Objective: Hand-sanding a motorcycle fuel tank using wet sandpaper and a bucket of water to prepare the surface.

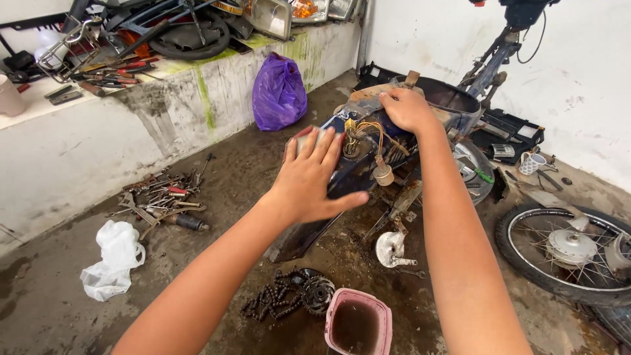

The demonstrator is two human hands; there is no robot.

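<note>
- Hands on a stripped motorcycle frame [368,164] lying on the floor [230,197].
- Left hand [309,177]: fingers spread flat against its dark blue panel.
- Right hand [407,108]: curled down on the frame's top; whether it clasps anything, cannot tell.
- Chain [273,299] and pink tub [358,325] lie nearby.
</note>
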